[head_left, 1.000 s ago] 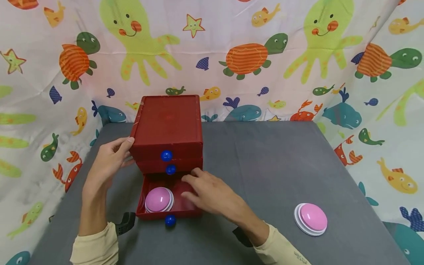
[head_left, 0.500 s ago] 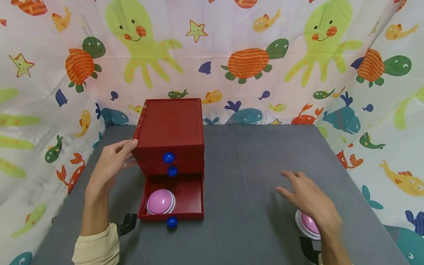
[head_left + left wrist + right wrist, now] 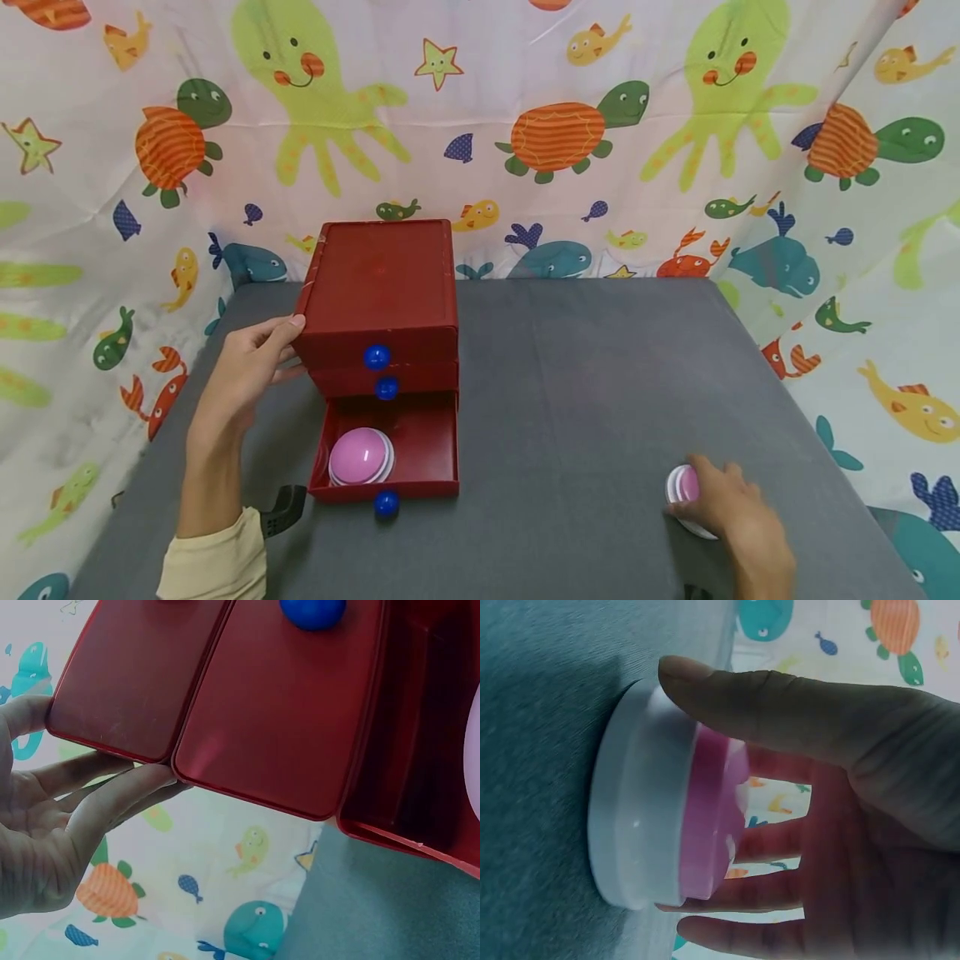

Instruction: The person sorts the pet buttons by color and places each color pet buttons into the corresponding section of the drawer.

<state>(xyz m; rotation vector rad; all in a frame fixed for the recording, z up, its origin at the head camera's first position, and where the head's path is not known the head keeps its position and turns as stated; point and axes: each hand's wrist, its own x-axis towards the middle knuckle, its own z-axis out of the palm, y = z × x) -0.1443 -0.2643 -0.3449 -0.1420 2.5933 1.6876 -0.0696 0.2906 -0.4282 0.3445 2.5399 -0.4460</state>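
Observation:
A red drawer box (image 3: 378,279) with blue knobs stands left of centre. My left hand (image 3: 243,375) grips its left front corner, thumb at the top edge and fingers against the side. The bottom drawer (image 3: 427,442) is pulled out, and a pink-domed push button (image 3: 358,456) with a white base sits in its left part. At the right, my right hand (image 3: 738,517) holds a second pink-and-white push button (image 3: 652,802), which stands on the table. The thumb lies along the near side of its rim, with the fingers around the far side; the hand partly hides it in the head view.
A dark grey cloth (image 3: 570,400) covers the table between the drawer box and the right-hand button. Behind and along both sides hangs a white curtain (image 3: 480,83) printed with sea animals. The upper two drawers are closed, each with a blue knob (image 3: 377,357).
My right hand has left the open drawer, moved across to the right and come down around the second push button. My left hand stays at the box corner.

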